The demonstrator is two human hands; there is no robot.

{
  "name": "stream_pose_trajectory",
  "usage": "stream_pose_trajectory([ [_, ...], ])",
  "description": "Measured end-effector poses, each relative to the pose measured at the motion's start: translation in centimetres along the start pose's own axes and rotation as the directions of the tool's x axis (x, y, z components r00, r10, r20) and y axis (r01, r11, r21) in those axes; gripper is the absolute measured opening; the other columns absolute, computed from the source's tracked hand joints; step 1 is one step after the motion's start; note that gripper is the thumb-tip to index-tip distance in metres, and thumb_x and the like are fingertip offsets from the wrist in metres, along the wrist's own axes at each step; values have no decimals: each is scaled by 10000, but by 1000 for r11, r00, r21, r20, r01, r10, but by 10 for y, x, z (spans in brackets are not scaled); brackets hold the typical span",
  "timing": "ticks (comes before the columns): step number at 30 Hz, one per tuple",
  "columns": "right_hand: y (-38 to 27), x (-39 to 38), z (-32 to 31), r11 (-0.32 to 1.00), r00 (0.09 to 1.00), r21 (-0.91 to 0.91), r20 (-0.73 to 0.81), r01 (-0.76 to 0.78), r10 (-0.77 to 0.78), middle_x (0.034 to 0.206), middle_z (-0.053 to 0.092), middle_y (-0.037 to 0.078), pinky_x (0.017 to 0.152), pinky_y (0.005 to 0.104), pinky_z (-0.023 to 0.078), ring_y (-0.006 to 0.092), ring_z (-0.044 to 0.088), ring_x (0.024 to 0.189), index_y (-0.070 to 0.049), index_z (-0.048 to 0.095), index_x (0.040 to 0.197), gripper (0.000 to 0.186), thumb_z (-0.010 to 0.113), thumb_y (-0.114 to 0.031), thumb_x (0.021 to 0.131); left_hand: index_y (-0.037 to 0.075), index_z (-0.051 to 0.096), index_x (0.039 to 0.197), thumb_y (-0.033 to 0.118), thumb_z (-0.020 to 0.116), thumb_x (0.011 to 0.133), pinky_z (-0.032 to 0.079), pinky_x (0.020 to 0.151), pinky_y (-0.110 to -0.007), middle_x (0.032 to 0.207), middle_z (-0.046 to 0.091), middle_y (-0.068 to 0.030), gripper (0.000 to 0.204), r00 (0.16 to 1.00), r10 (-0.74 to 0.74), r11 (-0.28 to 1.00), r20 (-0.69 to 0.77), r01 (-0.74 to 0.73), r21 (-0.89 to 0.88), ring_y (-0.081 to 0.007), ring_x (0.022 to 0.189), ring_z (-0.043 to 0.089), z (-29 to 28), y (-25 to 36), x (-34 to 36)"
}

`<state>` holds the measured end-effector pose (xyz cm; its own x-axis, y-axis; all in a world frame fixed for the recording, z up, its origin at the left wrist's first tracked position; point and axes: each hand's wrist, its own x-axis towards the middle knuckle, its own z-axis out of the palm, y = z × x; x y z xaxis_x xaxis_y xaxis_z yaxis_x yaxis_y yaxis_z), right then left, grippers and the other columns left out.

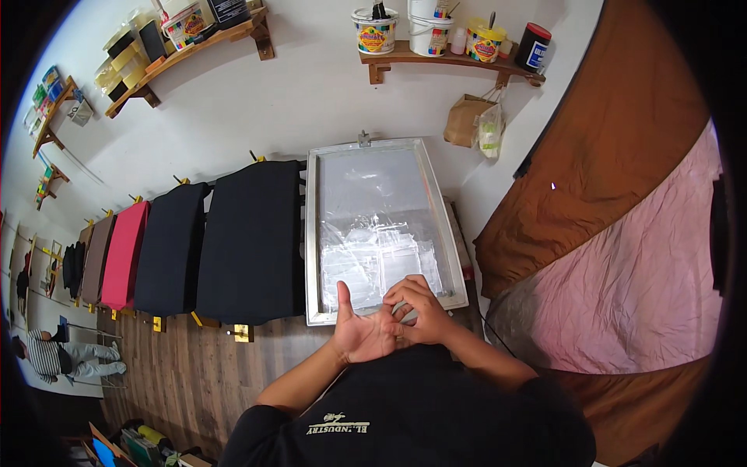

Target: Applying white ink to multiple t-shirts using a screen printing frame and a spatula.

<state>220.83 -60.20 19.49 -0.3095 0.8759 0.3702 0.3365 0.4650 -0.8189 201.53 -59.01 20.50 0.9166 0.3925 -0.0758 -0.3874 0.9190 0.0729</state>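
Both my hands meet over the near edge of a silk screen frame point(313, 233), a pale metal border with a grey translucent mesh. Shiny clear tape or film point(377, 257) covers the lower half of the mesh in patches. My left hand point(364, 335) lies palm up, its thumb stretched out and its fingers partly hidden by the other hand. My right hand point(420, 307) has bent fingers pinched at the left hand's fingers. Whatever may be between them is too small to make out. A metal clamp point(364, 139) sits at the frame's far end.
Left of the frame runs a row of boards with black shirts point(253, 241), a red shirt point(124, 257) and a brown one. Wall shelves point(451, 62) hold tubs point(376, 35). Brown and pink cloth point(622, 288) hangs at right. A person point(74, 354) is at far left.
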Motion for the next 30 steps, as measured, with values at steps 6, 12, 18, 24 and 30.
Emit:
stream_pose_trajectory([
  [6,-25,12,16,966,924,-166,359,200,-130,908,712,92,967,422,455,318,678,964,-92,703,913,467,836,-495,720,39,362,1495,1101,232,499,391,1084,-411,1338,542,-154,1462,951,-185,966,246,222,-133,-268,1222,561,-40,-14,-12],
  [12,-18,34,-2,987,884,-43,438,-158,160,773,713,139,723,360,544,281,709,727,-80,738,1022,496,861,-446,711,3,356,1523,1106,191,470,366,1145,-452,1461,511,-189,1534,956,-131,990,264,110,92,-303,1328,518,-30,-5,6],
  [18,3,48,-49,787,629,382,777,-484,10,1001,749,84,766,278,523,97,651,855,-15,655,1292,599,863,-289,803,48,112,1617,1115,171,447,29,1239,-530,1682,142,-134,1584,993,-107,993,57,104,62,-255,1538,181,-1,-10,18],
  [24,13,32,-62,803,707,363,700,-474,101,1007,747,87,844,283,525,88,645,924,11,657,1280,558,850,-253,828,56,54,1622,1121,167,415,39,1238,-516,1694,94,-96,1614,963,-92,981,252,131,-143,-229,1531,194,-1,-8,38],
  [30,16,9,-75,899,862,336,500,-280,82,721,692,110,660,295,513,103,645,666,-2,708,1098,477,871,-319,781,-64,117,1578,1124,152,380,251,1199,-357,1504,420,-179,1688,971,-146,989,187,146,16,-200,1355,441,-4,-24,62],
])
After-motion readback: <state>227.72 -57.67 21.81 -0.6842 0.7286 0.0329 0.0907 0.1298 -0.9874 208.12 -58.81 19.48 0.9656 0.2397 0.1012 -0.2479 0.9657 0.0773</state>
